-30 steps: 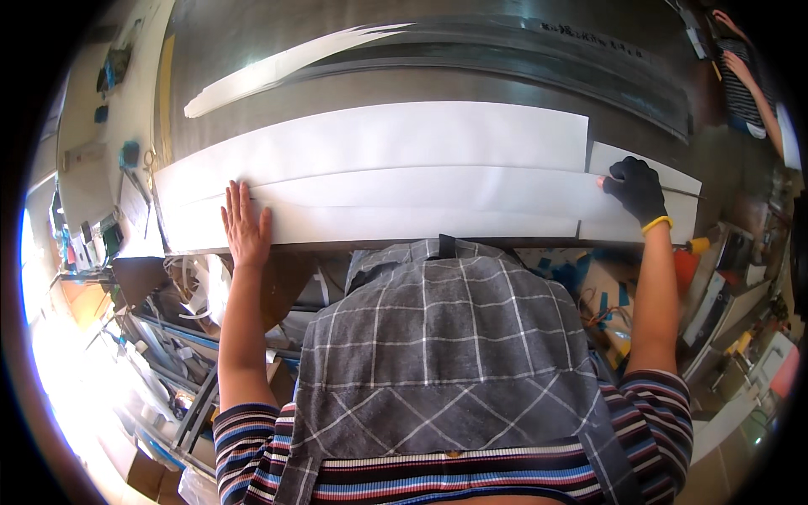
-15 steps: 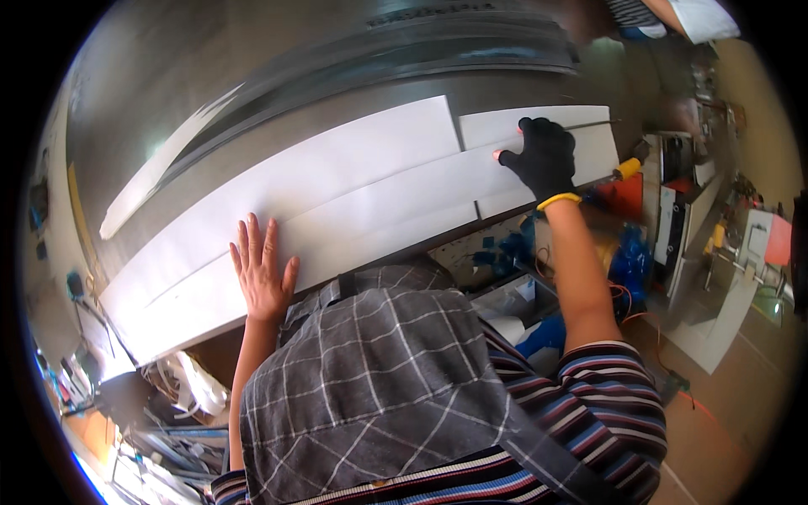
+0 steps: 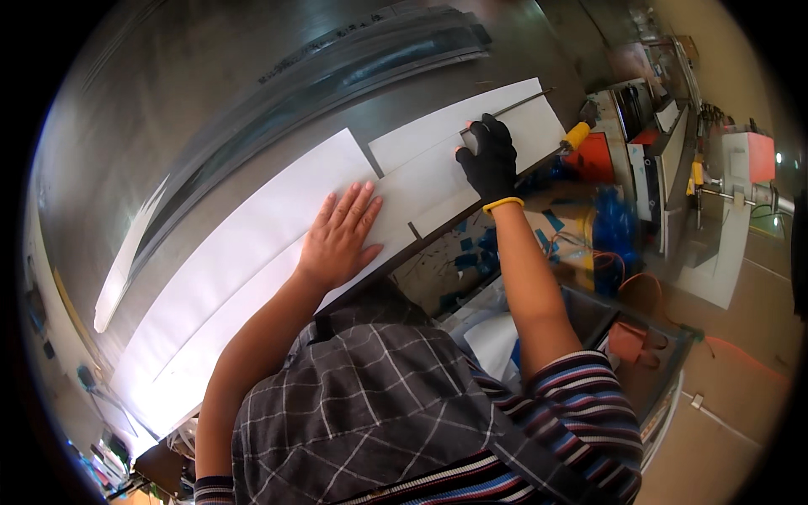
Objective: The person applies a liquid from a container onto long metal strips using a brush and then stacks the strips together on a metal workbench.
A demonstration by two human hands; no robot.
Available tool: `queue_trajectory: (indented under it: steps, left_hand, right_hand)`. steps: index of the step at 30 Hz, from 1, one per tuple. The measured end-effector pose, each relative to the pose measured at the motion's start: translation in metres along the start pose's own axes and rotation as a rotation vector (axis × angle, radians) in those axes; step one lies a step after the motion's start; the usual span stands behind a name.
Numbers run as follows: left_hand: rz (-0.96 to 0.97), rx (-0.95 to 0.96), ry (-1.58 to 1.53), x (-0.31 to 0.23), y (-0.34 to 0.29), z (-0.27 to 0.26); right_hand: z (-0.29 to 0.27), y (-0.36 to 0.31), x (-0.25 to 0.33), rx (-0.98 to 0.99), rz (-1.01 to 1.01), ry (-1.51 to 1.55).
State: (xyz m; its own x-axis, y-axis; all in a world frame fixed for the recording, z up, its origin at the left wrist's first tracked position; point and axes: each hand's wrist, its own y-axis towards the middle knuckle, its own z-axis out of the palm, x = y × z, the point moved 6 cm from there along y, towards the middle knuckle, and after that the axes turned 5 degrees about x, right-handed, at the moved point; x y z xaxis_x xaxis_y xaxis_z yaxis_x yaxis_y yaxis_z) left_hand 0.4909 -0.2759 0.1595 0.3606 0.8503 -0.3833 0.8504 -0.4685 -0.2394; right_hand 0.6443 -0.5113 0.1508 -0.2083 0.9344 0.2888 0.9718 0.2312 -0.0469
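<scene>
Long white sheet pieces (image 3: 278, 198) lie along the near edge of the bench, with straight lines running lengthwise and a narrow dark gap partway along. My bare left hand (image 3: 337, 236) rests flat on the white surface near that gap, fingers stretched out. Farther right, my right hand (image 3: 490, 160) wears a black glove with bare fingertips and a yellow cuff. Its fingers are curled over a thin dark rod (image 3: 530, 102), which sticks out past the far right end of the sheet. A small greyish patch shows between thumb and forefinger; its kind is unclear.
Dark long strips (image 3: 370, 71) lie behind the sheet on the grey bench (image 3: 210, 59). A narrow white strip (image 3: 126, 261) is at the left. Near the right end are a yellow-handled tool (image 3: 577, 135) and a red-orange panel (image 3: 587, 160). Blue plastic (image 3: 613, 231) hangs below.
My left hand has slid right along the sheet, closer to the gap, and still lies flat. My right hand stays on the right-hand part with the rod. The whole view has turned.
</scene>
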Motion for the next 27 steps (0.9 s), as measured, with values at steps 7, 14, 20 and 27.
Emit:
queue_trajectory:
  steps: [7, 14, 20, 27]
  left_hand:
    - [-0.018, 0.043, -0.061, -0.004, 0.008, -0.007]
    - [-0.034, 0.061, -0.046, -0.006, 0.015, -0.009]
    - [-0.013, 0.051, -0.085, -0.019, 0.038, -0.012]
    - [0.121, 0.025, 0.016, -0.036, 0.090, 0.000]
  right_hand:
    - [0.001, 0.001, -0.003, -0.091, -0.119, 0.097]
    - [-0.001, -0.006, -0.017, -0.240, -0.064, 0.180]
    - [-0.007, 0.001, -0.014, -0.232, -0.095, 0.178]
    - [-0.006, 0.010, -0.015, -0.166, -0.148, 0.181]
